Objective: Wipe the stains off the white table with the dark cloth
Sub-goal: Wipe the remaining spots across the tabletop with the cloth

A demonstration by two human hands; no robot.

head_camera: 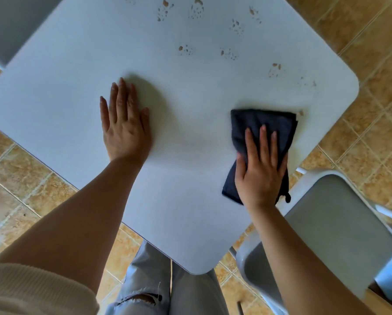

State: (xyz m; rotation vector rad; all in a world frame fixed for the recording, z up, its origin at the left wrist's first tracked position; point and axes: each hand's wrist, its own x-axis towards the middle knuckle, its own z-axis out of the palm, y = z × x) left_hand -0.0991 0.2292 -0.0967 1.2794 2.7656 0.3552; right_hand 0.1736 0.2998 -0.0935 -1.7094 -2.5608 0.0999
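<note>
The left hand (125,123) lies flat on the white tabletop (76,71), palm down, fingers straight and slightly spread, holding nothing. The right hand (260,165) is also open and flat, pressed palm down on the dark cloth (262,120), with the fingers reaching over its middle and the thumb resting on the cloth's left edge. The cloth is folded into a rough rectangle and sits near the right edge of the tabletop; its near corner, with a small loop, hangs just past that edge. A small brown speck (301,113) lies on the tabletop just beside the cloth's far right corner. Farther off, clusters of brown stains (186,50) dot the far half of the tabletop, well apart from both hands; the faintest ones near the right corner are hard to make out. A grey chair (340,226) stands just beside the tabletop's right edge, under the right forearm. Tan floor tiles (372,42) surround the table.
</note>
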